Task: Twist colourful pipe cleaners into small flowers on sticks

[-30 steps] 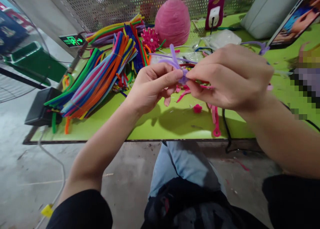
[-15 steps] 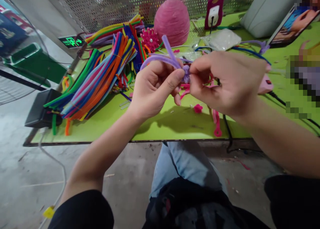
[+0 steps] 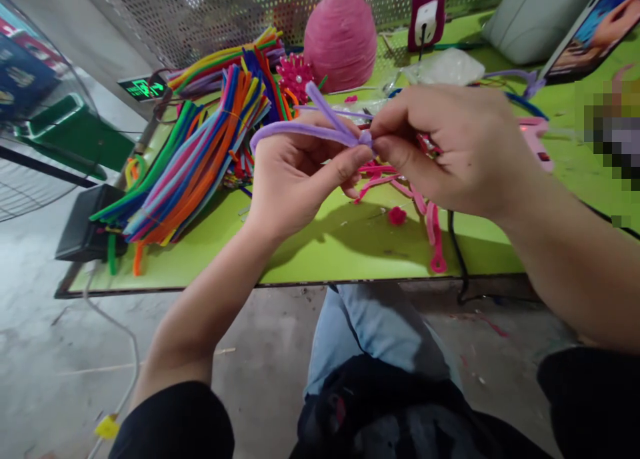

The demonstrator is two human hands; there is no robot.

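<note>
Both hands meet above the green table around a purple pipe cleaner (image 3: 310,131) bent into a small knotted bunch. My left hand (image 3: 295,179) pinches the bunch between thumb and fingers, and two fuzzy purple ends stick out to the left above it. At the right side of the same bunch, my right hand (image 3: 440,145) pinches it with thumb and forefinger. My fingers partly cover the knot. Below them lie pink pipe cleaner strips (image 3: 417,199) and a small pink flower (image 3: 397,215).
Bundled multicoloured pipe cleaners (image 3: 200,159) lie at the left beside a black box (image 3: 87,222). Behind my hands are a pink dome (image 3: 341,42), a pink spiky flower (image 3: 296,77) and a plastic bag (image 3: 450,67). A screen (image 3: 583,35) leans at the right; a black cable (image 3: 454,245) hangs over the front edge.
The purple bunch has turned in my fingers, its loose ends swinging left and lower. My right hand has shifted slightly up and left. The view has moved a little.
</note>
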